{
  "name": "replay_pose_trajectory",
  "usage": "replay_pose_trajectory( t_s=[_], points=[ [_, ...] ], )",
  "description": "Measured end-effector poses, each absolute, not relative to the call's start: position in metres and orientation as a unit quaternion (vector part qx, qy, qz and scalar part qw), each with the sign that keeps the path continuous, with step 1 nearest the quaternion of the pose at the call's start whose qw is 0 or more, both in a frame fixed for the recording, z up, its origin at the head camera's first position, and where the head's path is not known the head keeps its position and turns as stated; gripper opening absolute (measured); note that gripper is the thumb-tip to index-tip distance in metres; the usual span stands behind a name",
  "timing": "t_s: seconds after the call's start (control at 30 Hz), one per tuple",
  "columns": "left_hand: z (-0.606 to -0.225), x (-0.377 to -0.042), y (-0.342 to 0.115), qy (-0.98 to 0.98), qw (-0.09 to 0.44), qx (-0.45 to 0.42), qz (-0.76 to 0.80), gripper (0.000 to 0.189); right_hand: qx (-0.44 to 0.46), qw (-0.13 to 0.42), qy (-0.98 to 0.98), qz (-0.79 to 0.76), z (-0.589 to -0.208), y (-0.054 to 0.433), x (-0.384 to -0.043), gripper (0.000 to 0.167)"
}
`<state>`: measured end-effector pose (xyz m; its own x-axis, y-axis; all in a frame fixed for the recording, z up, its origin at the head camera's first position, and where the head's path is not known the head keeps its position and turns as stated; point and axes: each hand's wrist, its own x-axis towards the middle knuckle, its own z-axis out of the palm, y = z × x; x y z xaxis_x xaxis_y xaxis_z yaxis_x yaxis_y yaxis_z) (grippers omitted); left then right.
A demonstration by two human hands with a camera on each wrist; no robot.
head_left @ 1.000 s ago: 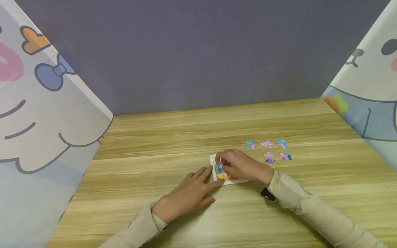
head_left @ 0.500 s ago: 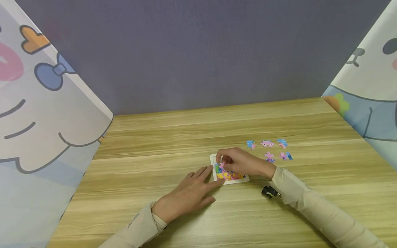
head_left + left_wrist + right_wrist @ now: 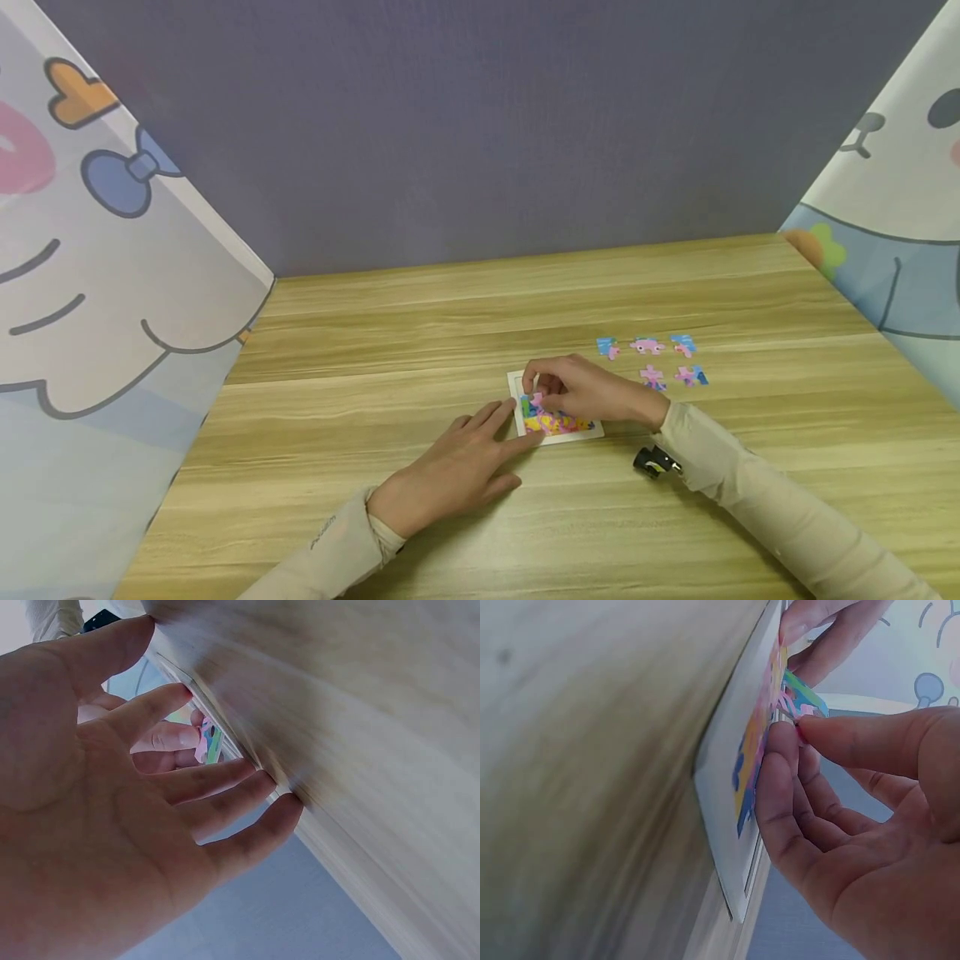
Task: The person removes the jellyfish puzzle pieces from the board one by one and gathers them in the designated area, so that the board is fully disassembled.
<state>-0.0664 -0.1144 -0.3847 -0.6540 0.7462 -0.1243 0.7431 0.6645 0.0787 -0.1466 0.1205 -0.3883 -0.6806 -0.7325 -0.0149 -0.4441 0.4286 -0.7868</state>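
A white-rimmed puzzle tray (image 3: 576, 436) lies on the table, with colourful pieces filling its near part. My left hand (image 3: 450, 471) has its fingers spread, the fingertips touching the tray's left and near edges. Over the tray, my right hand (image 3: 588, 390) pinches a jigsaw piece (image 3: 807, 696) between thumb and fingers. Pink, green and blue show on that piece, which is tilted up from the tray in the right wrist view. In the left wrist view the same piece (image 3: 213, 744) is partly covered by the right fingers. Part of the tray is hidden under the right hand.
Several loose pieces lie in two rows right of the tray, among them a pink one with eyes (image 3: 647, 347) and a pink-and-blue one (image 3: 691, 376). A black device (image 3: 654, 462) is at the right wrist. A grey wall (image 3: 510, 133) stands behind the table.
My right hand has shifted slightly to the right and turned a little, uncovering more of the filled near row. The pinched piece now sits slightly lower. My left hand has stayed in place.
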Motion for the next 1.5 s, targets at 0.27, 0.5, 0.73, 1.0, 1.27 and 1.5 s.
replay_pose_trajectory(
  t_s=[0.27, 0.5, 0.73, 1.0, 1.27, 1.5],
  points=[
    [-0.385, -0.066, -0.115, 0.908, 0.066, 0.413, 0.010, 0.059, -0.400, 0.140, 0.836, -0.349, -0.389, 0.117, -0.146, 0.013],
    [-0.385, -0.067, -0.116, 0.904, 0.058, 0.423, 0.011, 0.060, -0.367, 0.166, 0.834, -0.378, -0.388, 0.119, -0.147, 0.019],
    [-0.384, -0.067, -0.116, 0.906, 0.067, 0.418, 0.018, 0.059, -0.311, 0.178, 0.841, -0.405, -0.386, 0.119, -0.148, 0.027],
    [-0.383, -0.067, -0.116, 0.905, 0.075, 0.418, 0.025, 0.061, -0.339, 0.175, 0.829, -0.410, -0.387, 0.121, -0.150, 0.023],
    [-0.382, -0.067, -0.116, 0.906, 0.071, 0.417, 0.018, 0.062, -0.294, 0.139, 0.864, -0.385, -0.383, 0.113, -0.142, 0.018],
    [-0.383, -0.066, -0.116, 0.906, 0.067, 0.417, 0.016, 0.062, -0.195, 0.146, 0.876, -0.416, -0.385, 0.106, -0.139, 0.017]
  ],
)
